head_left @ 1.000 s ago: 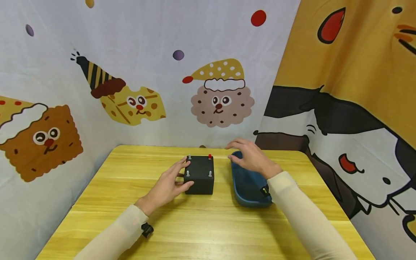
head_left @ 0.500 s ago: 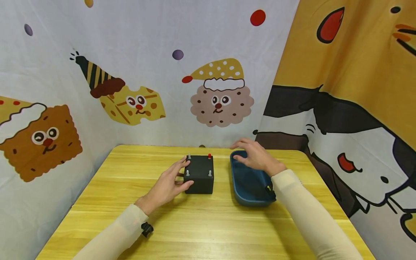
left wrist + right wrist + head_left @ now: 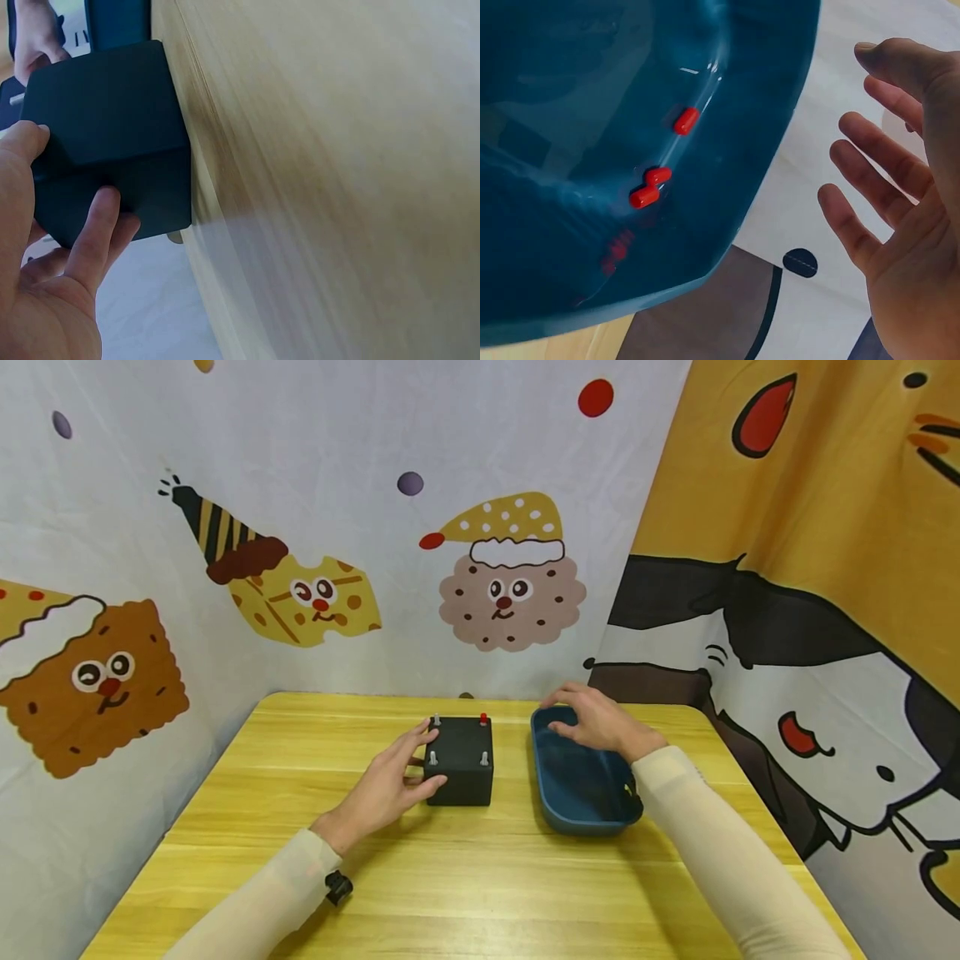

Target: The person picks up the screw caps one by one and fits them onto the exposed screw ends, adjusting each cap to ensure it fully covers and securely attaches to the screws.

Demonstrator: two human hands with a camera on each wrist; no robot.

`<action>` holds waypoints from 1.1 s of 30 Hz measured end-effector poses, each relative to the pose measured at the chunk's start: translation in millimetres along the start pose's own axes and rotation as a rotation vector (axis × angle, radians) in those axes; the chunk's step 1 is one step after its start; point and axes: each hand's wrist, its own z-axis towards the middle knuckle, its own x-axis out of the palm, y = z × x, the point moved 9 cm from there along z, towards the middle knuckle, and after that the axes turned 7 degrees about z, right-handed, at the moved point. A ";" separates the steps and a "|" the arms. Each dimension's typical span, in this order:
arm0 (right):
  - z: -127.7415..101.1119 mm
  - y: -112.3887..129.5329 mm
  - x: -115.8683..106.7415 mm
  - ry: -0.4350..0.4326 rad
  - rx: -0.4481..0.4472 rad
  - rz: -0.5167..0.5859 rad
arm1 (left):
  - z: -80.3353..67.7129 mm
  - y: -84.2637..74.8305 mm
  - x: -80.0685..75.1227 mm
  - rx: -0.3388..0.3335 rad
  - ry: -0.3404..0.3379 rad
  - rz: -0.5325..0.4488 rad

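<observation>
A black box (image 3: 460,762) stands on the table, with several metal posts on its top. A small red cap (image 3: 483,718) covers the far right post. My left hand (image 3: 381,793) holds the box at its left side, thumb at the near corner and fingers spread along the side, as the left wrist view also shows. My right hand (image 3: 600,722), its fingers loosely bent and apart, hovers over the far end of a blue tray (image 3: 551,814) and holds nothing. In the right wrist view, three small red caps (image 3: 686,121) lie inside the tray near its wall.
The light wooden table (image 3: 450,885) carries the box and, to its right, the tray. A white printed curtain (image 3: 337,460) hangs right behind the table's far edge. A yellow one (image 3: 690,485) closes off the right side.
My right hand has drifted a little to the right over the tray, showing more of the tray's inside. My left hand and the box keep their places.
</observation>
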 end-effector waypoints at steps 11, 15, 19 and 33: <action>-1.4 -9.3 2.9 0.034 0.009 -0.007 | 0.0 1.3 1.0 -0.009 0.007 0.010; -1.8 -11.9 4.5 0.052 0.006 -0.023 | 0.2 2.3 1.3 -0.007 0.006 0.009; -2.9 -14.5 6.6 0.072 -0.001 -0.048 | 0.4 2.8 1.8 -0.007 0.007 0.004; -1.8 -28.6 12.9 0.063 -0.098 -0.142 | 0.7 2.6 2.3 -0.007 0.007 0.003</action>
